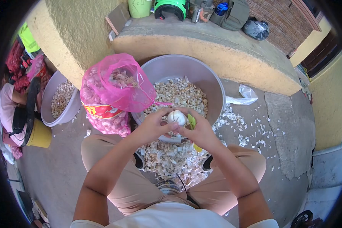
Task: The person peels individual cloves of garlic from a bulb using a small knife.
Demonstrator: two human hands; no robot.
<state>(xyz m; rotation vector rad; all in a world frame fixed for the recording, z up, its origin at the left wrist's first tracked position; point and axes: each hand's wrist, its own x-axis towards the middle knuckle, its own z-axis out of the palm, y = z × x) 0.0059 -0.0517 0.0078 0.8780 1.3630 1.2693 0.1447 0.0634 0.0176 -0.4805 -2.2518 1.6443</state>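
A whole white garlic bulb point(177, 118) is held between my two hands, over the near rim of a large grey basin point(212, 81). My left hand point(154, 123) has its fingers around the bulb's left side, thumb against it. On the right side, my right hand point(199, 129) touches the bulb with its thumb and also holds a yellow-green handled tool point(192, 121); its blade cannot be made out. Loose garlic cloves point(182, 93) cover the basin's bottom. Left of the basin stands a pink mesh bag point(110, 95) full of garlic bulbs.
Garlic skins point(167, 159) are heaped between my legs, more scattered right. A plastic bag point(245, 95) lies beside the basin. A concrete ledge point(205, 49) runs behind. At left, another person point(9, 106) sits near a second basin point(47, 100) and yellow bucket point(41, 133).
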